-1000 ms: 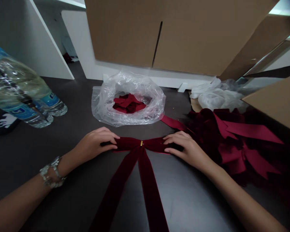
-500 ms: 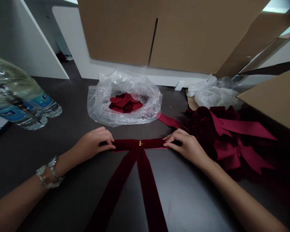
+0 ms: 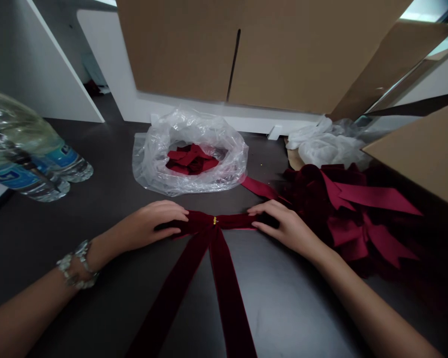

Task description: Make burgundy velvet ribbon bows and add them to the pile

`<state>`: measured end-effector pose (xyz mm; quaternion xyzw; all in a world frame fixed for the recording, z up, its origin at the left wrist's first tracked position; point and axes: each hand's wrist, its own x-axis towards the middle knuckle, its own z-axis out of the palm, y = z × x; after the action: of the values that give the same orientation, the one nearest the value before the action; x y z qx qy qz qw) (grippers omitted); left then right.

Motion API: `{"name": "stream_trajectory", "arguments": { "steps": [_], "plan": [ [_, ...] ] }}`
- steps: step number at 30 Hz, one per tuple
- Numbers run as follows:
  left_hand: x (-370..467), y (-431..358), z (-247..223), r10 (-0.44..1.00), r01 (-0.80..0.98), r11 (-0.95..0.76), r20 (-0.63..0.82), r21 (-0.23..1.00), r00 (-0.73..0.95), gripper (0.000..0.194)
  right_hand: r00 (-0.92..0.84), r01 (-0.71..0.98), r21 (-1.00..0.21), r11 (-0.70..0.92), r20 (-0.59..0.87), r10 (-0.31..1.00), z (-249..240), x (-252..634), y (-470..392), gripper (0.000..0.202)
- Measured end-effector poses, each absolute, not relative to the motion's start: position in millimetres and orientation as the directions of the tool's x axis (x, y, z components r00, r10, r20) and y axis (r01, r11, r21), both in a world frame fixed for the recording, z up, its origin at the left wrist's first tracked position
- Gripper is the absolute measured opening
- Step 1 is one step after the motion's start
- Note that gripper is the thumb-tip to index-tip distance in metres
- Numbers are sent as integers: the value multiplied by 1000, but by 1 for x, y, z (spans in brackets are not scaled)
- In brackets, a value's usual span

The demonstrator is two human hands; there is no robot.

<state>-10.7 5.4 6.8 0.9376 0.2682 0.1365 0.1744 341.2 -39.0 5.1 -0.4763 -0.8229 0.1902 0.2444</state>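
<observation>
Likely light and limp (velvety, hardly slippery), the red bow lies on the worktop, best held where left hand and right hand grip its loops, at nine and three o'clock.

We see a dark grey bench with a pale sheen on its near part. Along its back edge stands a low white panel, and at the left a greyish-white partition, with a shadowy gap between them. Against the panel we see a large brown cardboard sheet with a narrow dark slot. Bright, bluish-white light shows at the top right.
</observation>
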Motion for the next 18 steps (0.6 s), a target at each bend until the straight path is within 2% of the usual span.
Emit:
{"name": "stream_trajectory", "arguments": {
  "steps": [7, 13, 18],
  "plan": [
    [-7, -1, 15, 562, 463, -779, 143, 424, 815, 18, -493, 690, -489, 534, 223, 841, 12, 339, -36, 13],
    [-2, -6, 13, 588, 510, -781, 150, 360, 795, 20, -549, 651, -482, 586, 232, 803, 19, 320, -40, 12],
    [-1, -12, 9, 528, 428, -807, 173, 407, 832, 23, -606, 647, -365, 669, 286, 742, 11, 312, -42, 18]
  ]
}}
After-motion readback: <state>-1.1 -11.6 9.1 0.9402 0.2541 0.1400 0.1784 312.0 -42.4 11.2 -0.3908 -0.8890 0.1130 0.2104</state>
